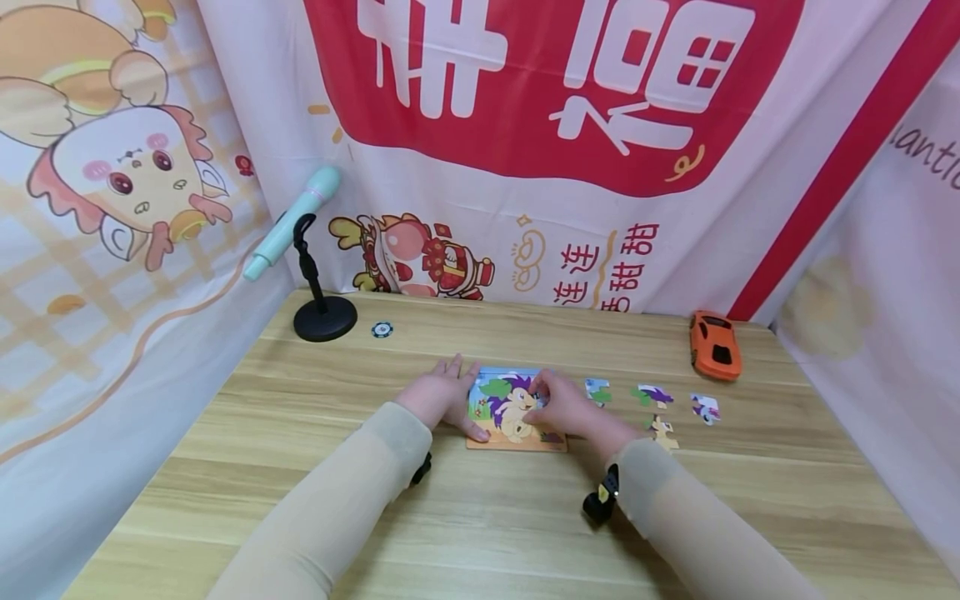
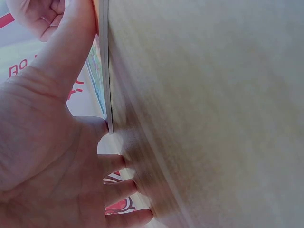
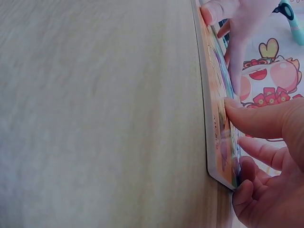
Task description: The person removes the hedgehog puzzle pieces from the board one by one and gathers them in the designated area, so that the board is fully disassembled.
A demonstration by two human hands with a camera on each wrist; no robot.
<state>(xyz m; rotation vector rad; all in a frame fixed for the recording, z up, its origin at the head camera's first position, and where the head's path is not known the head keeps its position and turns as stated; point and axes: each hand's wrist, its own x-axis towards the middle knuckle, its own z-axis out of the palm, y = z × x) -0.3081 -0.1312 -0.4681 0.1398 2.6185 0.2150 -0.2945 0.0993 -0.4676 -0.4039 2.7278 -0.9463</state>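
A flat jigsaw puzzle board (image 1: 517, 445) with a purple-haired hedgehog picture lies on the table. My left hand (image 1: 446, 396) rests at its left side, thumb on the front left part and the other fingers stretched out along the edge. In the left wrist view, the fingertips (image 2: 142, 217) of this hand reach down to the tabletop. Over the right half of the board, my right hand (image 1: 564, 405) pinches a puzzle piece with thumb and index finger, low against the picture; the piece is mostly hidden. Its remaining fingers (image 3: 246, 192) curl by the board's right edge.
Loose puzzle pieces (image 1: 652, 396) lie right of the board, another piece (image 1: 705, 408) farthest right. An orange toy car (image 1: 716, 346) stands at the back right. A mint microphone (image 1: 294, 221) on a black stand (image 1: 325, 317) and a round chip (image 1: 382, 329) are at the back left.
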